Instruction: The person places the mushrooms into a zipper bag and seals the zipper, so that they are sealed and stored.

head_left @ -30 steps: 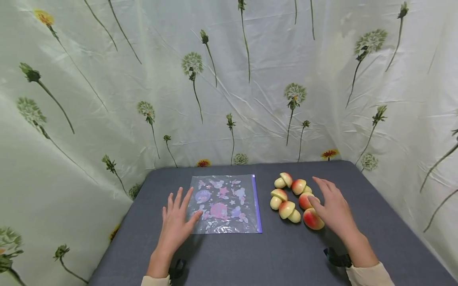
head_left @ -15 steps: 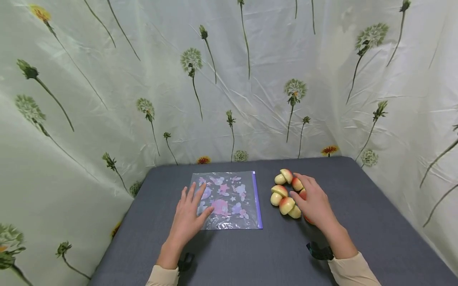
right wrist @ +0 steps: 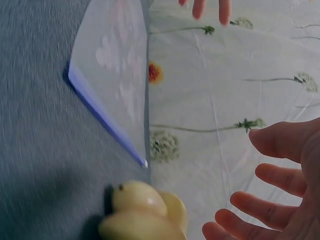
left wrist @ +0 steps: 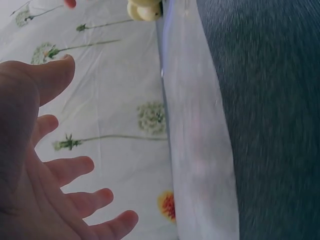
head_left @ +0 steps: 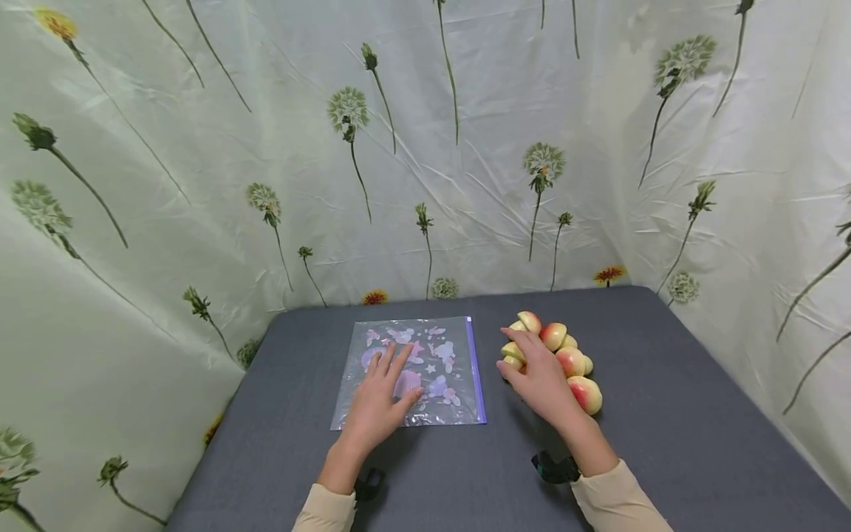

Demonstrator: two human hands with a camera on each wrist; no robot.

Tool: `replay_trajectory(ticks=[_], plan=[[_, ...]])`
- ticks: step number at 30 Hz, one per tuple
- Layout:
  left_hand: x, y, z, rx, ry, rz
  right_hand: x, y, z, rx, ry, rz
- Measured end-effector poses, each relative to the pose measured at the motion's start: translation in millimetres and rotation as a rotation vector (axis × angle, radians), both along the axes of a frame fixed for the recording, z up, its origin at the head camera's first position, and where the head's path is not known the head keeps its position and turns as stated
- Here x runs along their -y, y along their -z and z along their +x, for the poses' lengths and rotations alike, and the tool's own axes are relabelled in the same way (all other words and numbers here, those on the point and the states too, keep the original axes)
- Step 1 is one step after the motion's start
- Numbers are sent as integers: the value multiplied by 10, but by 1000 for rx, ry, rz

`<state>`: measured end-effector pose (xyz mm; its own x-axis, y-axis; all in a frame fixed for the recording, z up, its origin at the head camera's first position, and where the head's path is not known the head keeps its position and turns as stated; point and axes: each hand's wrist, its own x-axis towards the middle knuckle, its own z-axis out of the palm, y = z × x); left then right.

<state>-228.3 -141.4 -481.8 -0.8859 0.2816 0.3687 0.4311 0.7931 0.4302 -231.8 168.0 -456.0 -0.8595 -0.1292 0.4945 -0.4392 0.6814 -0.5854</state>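
A clear zip bag (head_left: 442, 410) with pink and purple printed figures lies flat, its purple zip edge on the right. My left hand (head_left: 375, 405) is over the bag's left part, fingers spread; in the left wrist view this hand (left wrist: 37, 195) holds nothing. Right of the bag sit several mushroom-shaped pieces (head_left: 585, 395) with red-and-yellow caps and pale stems. Over the left ones hovers my right hand (head_left: 547, 383), partly hiding them. In the right wrist view its fingers (right wrist: 267, 210) are loosely bent with nothing between them, beside a mushroom piece (right wrist: 137, 200).
Dark grey cloth covers the table (head_left: 459, 480). A pale curtain (head_left: 479, 199) printed with dandelions hangs behind it and along both sides. Each wrist wears a black strap device (head_left: 555, 469).
My left hand has moved right, from the bag's left edge to over its print. My right hand has moved left across the mushroom pieces, uncovering the right-hand ones. The view has shifted slightly.
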Motion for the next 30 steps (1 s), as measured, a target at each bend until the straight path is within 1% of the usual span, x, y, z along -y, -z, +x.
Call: replay_trajectory(ticks=[2, 6, 9, 12, 14, 19, 22, 26, 30], plan=[[-56, 13, -12, 14, 19, 7, 58, 9, -4, 21, 3, -6], [-152, 38, -57, 49, 53, 18, 150, 32, -18, 90, 11, -23], [-206, 62, -89, 70, 69, 10, 213, 75, -39, 128, -2, -44], [-244, 96, -112, 86, 77, -4, 275, 142, -50, 147, -23, -59], [-261, 116, -121, 106, 79, -3, 315, 186, -46, 166, -34, -66], [-282, 180, -140, 165, 73, -8, 405, 265, -33, 251, -64, -82], [-285, 217, -145, 205, 61, -16, 445, 317, -48, 285, -71, -59], [-271, 265, -155, 232, 51, -18, 484, 371, -57, 322, -50, -16], [-244, 306, -171, 231, 49, -28, 514, 394, -61, 337, -37, 14]])
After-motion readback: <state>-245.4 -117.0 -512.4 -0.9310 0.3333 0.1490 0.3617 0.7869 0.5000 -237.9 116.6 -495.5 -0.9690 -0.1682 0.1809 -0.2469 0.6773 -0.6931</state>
